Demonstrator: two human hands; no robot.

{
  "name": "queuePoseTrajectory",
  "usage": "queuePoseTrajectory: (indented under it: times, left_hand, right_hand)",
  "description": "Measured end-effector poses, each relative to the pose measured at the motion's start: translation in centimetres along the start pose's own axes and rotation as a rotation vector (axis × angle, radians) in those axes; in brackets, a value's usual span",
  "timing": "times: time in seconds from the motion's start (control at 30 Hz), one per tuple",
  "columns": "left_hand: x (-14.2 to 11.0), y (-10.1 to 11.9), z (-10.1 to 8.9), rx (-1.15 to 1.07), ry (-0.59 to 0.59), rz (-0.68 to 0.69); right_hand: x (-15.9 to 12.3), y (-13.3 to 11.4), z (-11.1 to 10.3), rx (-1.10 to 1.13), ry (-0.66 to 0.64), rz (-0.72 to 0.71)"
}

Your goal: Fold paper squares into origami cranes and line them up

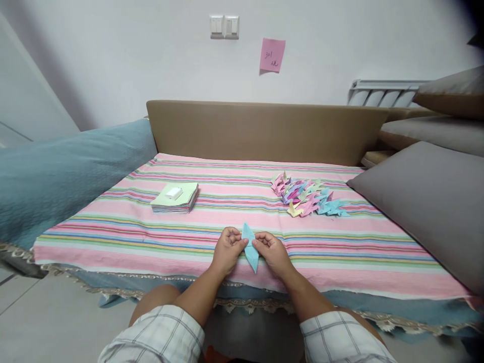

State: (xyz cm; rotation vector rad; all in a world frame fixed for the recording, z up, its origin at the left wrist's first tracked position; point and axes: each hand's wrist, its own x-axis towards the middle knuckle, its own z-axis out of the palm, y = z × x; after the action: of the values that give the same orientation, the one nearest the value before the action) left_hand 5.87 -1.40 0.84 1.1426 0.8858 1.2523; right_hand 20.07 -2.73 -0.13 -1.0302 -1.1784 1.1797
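A folded light-blue paper piece (250,247), long and pointed at both ends, is held upright-tilted over the near edge of the striped cloth (113,227). My left hand (226,249) pinches its left side and my right hand (273,252) pinches its right side, fingers curled. A pile of several finished folded paper shapes (307,197) in pink, blue, green and purple lies farther back to the right. A stack of square coloured papers (176,198) with a small white object (174,192) on top lies back left.
The striped cloth covers a bed with a brown headboard (260,131). A teal blanket (64,176) lies at left, grey cushions (427,201) at right. A pink note (272,55) and light switches (224,26) are on the wall. My knees (159,333) are below.
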Motion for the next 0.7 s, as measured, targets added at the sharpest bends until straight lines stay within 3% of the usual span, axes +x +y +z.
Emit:
queuePoseTrajectory:
  times: [0.17,0.27,0.37,0.47,0.57,0.7]
  left_hand:
    - [-0.4,0.0,0.0,0.374,0.102,0.245]
    - [-0.6,-0.1,0.2,0.283,0.011,0.167]
    - [-0.6,-0.3,0.4,0.063,-0.05,0.04]
    - [-0.6,-0.2,0.5,-0.037,-0.033,-0.023]
    - [-0.5,-0.1,0.5,-0.072,-0.008,-0.091]
    - [-0.2,-0.3,0.2,-0.056,-0.044,-0.141]
  right_hand:
    - [-0.1,0.0,-0.1,-0.11,0.173,-0.082]
    - [-0.5,-0.2,0.0,-0.197,0.207,-0.164]
    - [-1.0,-0.7,0.0,-0.343,0.116,-0.312]
    - [-1.3,-0.9,-0.2,-0.433,0.031,-0.417]
    - [-1.0,-0.7,-0.3,-0.396,0.095,-0.372]
    - [-0.3,0.0,-0.5,-0.122,0.054,-0.116]
